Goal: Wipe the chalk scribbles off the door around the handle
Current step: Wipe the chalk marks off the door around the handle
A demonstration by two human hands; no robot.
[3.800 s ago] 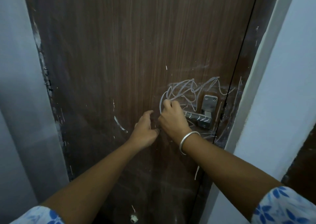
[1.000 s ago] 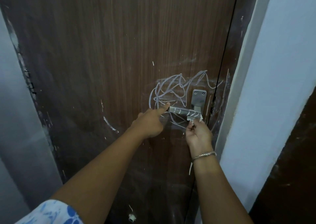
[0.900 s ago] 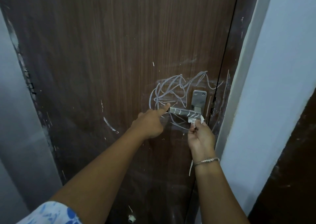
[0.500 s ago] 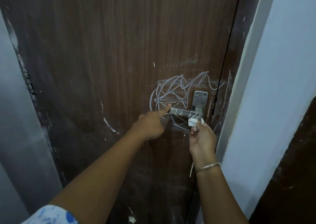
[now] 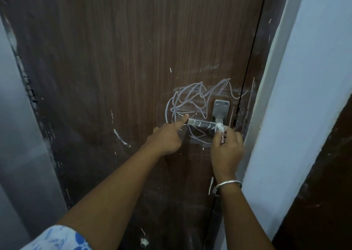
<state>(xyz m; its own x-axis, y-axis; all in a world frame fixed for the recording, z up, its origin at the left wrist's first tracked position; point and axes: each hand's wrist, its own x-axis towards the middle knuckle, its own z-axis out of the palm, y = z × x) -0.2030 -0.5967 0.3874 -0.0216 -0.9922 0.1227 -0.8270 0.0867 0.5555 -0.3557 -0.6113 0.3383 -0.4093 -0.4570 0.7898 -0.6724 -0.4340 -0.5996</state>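
White chalk scribbles [image 5: 192, 101] loop over the brown wooden door [image 5: 133, 59] above, left of and below the metal lever handle [image 5: 200, 123], which also carries chalk strokes. My left hand [image 5: 167, 135] points with a straight index finger whose tip touches the free left end of the lever; its other fingers are curled. My right hand [image 5: 226, 146] pinches a small crumpled white tissue [image 5: 219, 126] and holds it against the right part of the lever, below the handle's mounting plate [image 5: 221, 108].
The door frame [image 5: 253, 101] and a pale wall [image 5: 304, 97] stand close on the right. A grey wall [image 5: 17, 135] borders the door on the left. Scattered chalk flecks and a curved mark [image 5: 121, 138] sit left of the handle.
My right hand left the scribbles left of the handle, dropped below the lever with the tissue, and now presses it onto the lever's right part. My left hand went from loosely curled to pointing at the lever's tip.
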